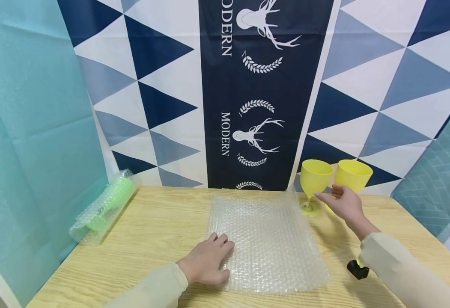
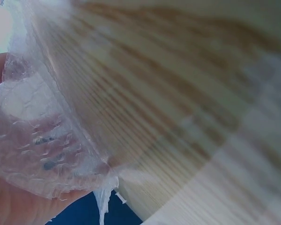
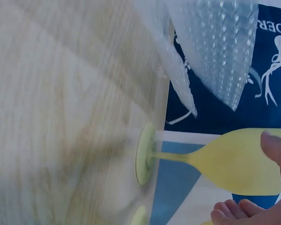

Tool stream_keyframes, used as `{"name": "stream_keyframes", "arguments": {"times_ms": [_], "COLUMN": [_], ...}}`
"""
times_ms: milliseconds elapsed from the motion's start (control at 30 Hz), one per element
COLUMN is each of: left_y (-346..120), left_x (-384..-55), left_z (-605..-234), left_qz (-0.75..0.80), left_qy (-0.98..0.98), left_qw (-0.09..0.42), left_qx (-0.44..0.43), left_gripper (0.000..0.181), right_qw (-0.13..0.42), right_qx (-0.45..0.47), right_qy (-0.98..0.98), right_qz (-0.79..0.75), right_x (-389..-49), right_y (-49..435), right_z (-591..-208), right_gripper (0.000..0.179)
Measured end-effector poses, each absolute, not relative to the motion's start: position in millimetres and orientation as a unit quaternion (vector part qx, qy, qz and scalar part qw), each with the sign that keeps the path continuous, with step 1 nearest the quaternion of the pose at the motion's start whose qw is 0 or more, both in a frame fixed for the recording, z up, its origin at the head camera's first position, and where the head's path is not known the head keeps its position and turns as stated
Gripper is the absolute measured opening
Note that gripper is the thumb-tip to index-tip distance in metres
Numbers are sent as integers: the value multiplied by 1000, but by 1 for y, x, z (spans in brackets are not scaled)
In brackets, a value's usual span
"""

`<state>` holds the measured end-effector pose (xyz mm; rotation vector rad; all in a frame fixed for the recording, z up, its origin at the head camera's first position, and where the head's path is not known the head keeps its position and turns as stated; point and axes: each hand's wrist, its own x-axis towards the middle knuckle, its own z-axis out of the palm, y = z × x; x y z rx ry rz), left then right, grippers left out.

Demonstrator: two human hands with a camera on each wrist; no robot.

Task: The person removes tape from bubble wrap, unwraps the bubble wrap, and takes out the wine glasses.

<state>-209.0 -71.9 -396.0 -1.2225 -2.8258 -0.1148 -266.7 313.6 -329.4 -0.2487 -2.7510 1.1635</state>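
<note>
A flat sheet of clear bubble wrap (image 1: 265,244) lies on the table. My left hand (image 1: 209,261) rests on its left edge with the fingers spread. The left wrist view shows a fold of bubble wrap (image 2: 42,140) in front of part of that hand. At the back right stand two yellow goblets, a left goblet (image 1: 315,177) and a right goblet (image 1: 352,173). Close in front of them is my right hand (image 1: 346,205), thumb and fingers apart and nothing gripped, partly hiding the right goblet. One yellow goblet (image 3: 239,161) shows beside the right thumb in the right wrist view.
At the left edge of the wooden table (image 1: 163,226) lies a green goblet (image 1: 117,194) rolled in bubble wrap. Patterned cloth (image 1: 171,94) hangs behind the table, with a teal curtain (image 1: 36,107) at left. A small black device (image 1: 358,269) shows beside the right sleeve.
</note>
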Motion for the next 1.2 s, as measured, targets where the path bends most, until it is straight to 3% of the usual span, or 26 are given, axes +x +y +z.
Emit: {"name": "stream_keyframes", "arguments": {"times_ms": [700,1200], "left_y": [-74,-73], "left_x": [-210,-209], "left_z": [-398,-395], "left_qz": [-55,-45], "left_qy": [-918,-922], "left_qw": [24,17], "left_qx": [-391,-385], "left_gripper": [53,54], "right_qw": [64,-44], "right_qx": [-8,45], "right_qy": [-914,-886], "right_qz": [400,458], "right_x": [-223,-194], "right_y": [276,243], "right_z": [-317,-324], "right_gripper": [60,58]}}
